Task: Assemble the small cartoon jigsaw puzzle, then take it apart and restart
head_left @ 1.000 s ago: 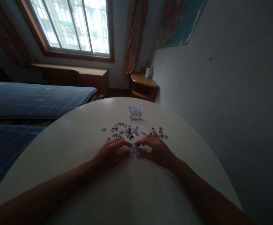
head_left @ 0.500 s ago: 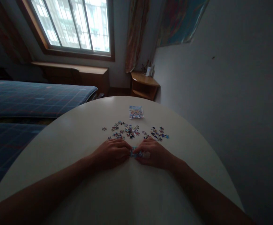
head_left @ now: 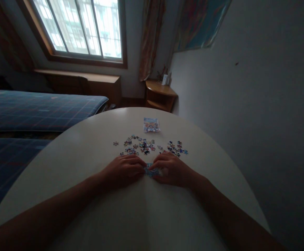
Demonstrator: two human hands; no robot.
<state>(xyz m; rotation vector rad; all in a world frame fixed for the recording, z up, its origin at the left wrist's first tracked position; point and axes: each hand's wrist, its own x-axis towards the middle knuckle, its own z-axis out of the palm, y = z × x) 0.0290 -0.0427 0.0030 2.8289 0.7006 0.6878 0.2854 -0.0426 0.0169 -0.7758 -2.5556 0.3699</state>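
Observation:
A small block of joined jigsaw pieces [head_left: 151, 170], bluish with white, lies on the table between my hands. My left hand [head_left: 127, 170] rests at its left edge, fingers curled together and fingertips gripping the pieces. From the other side, my right hand [head_left: 171, 169] has its index finger on top of the block and its thumb along the near right edge. My fingers hide parts of the block's sides. Just beyond my hands, loose jigsaw pieces [head_left: 142, 144] are scattered, with another cluster of pieces [head_left: 176, 149] to the right.
A printed picture sheet or packet [head_left: 151, 125] lies farther back on the round white table [head_left: 89, 139]. One stray piece [head_left: 115, 143] sits apart at the left. A plaid mattress [head_left: 44, 109] is beyond the left edge, a wooden corner shelf [head_left: 161, 88] behind, and a wall [head_left: 246, 104] at right.
My right hand's fingers have shifted slightly, uncovering a little more of the joined pieces. My left hand stays almost where it was, and the loose pieces have not moved.

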